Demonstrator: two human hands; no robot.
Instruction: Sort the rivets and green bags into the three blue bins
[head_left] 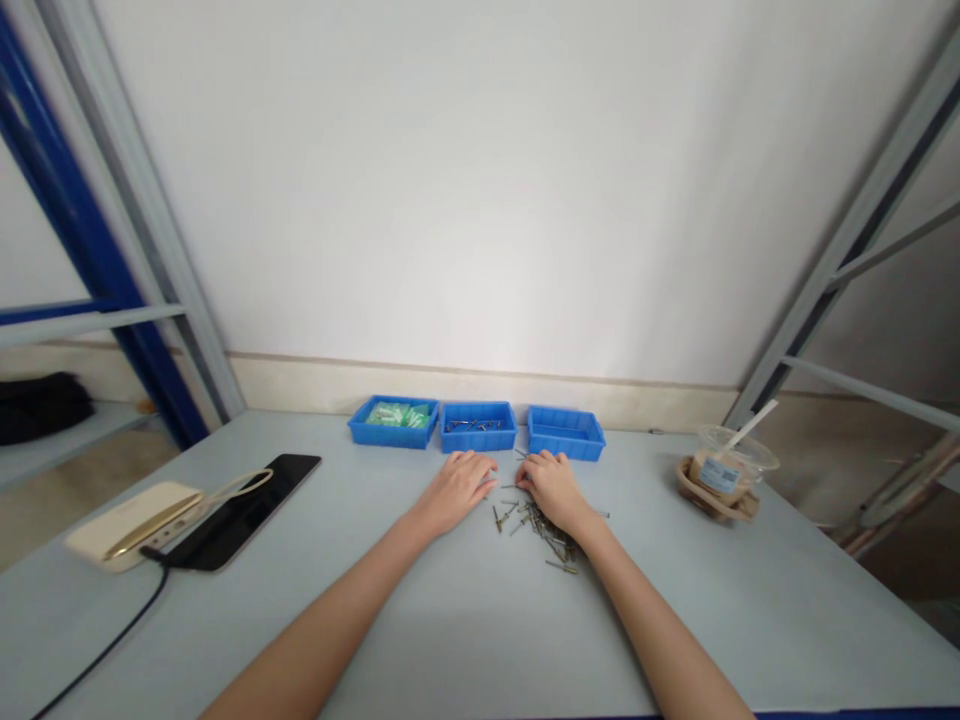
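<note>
Loose metal rivets lie heaped on the grey bench right in front of me. My right hand is curled at the pile's far edge, can't tell if it's pinching any; my left hand sits open just beside. A few more rivets are in the middle blue tray, green packets in the left blue tray, and a third blue tray waits on the right.

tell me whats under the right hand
The right hand lies over the edge of a pile of loose metal fasteners, some poking out around it; what sits directly beneath the palm is covered and cannot be seen.
</note>
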